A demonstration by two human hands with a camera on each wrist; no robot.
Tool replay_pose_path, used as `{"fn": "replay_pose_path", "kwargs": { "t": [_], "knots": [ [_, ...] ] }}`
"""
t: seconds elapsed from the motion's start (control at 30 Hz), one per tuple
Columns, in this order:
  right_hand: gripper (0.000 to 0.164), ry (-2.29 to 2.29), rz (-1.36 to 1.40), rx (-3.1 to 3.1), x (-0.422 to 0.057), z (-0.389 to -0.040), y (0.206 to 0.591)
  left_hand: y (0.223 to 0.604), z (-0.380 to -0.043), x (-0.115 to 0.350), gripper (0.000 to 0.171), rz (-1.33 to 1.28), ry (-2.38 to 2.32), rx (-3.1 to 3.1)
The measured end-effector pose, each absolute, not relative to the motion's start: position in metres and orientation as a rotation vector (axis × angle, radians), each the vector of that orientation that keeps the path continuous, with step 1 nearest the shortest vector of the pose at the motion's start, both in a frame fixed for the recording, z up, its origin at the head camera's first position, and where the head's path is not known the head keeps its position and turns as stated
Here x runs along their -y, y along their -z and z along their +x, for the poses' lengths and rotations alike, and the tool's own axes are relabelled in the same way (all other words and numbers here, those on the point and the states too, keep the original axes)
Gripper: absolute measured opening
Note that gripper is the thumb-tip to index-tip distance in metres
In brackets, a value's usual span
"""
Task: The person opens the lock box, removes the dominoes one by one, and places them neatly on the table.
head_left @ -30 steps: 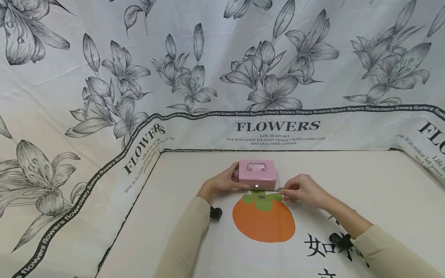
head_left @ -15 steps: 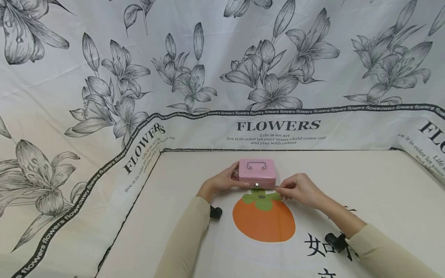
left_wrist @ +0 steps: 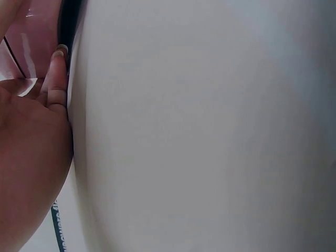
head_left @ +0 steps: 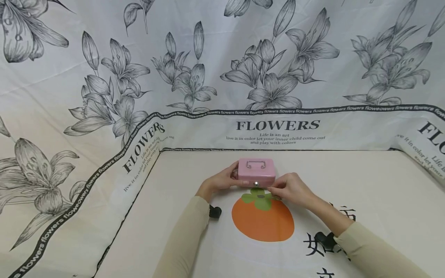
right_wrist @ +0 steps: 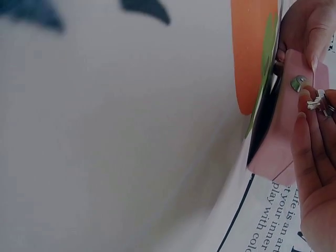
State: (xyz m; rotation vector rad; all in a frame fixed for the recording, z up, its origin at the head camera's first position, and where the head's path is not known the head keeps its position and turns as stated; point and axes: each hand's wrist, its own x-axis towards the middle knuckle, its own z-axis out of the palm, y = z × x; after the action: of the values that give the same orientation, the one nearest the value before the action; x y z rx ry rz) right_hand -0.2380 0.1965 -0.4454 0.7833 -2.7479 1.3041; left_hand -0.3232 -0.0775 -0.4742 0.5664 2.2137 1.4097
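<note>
A small pink cash box with a silver folding handle on its lid stands at the back of the table. A round silver lock sits in its front face. My left hand grips the box's left side, thumb along the front edge beside the lock. In the left wrist view its fingers lie against the pink wall, low near the tabletop. My right hand pinches small silver keys, close in front of the lock. The head view mostly hides the keys behind the fingers.
The white table cloth bears a printed orange persimmon right in front of the box, with black characters to its right. A flower-printed curtain rises behind the box and at the left side.
My right hand has moved left with the keys, from beside the box's right front corner to its front near the lock. The left hand and the box have stayed almost still.
</note>
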Motion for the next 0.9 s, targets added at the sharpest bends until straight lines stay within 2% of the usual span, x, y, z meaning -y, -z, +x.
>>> {"fn": "replay_pose_path", "kwargs": {
  "t": [0.4,0.67,0.9],
  "knots": [
    [0.018,-1.230,0.768,2.728,-0.177,-0.240,0.446,0.476,-0.324,0.079,0.097,0.608,-1.414,-2.208],
    [0.023,-1.196,0.778,2.698,-0.172,-0.242,0.449,0.480,-0.328,0.075,0.095,0.581,-1.390,-2.217],
    [0.018,-1.040,0.786,2.711,-0.167,-0.241,0.447,0.477,-0.325,0.077,0.098,0.575,-1.423,-2.197]
  ]
}}
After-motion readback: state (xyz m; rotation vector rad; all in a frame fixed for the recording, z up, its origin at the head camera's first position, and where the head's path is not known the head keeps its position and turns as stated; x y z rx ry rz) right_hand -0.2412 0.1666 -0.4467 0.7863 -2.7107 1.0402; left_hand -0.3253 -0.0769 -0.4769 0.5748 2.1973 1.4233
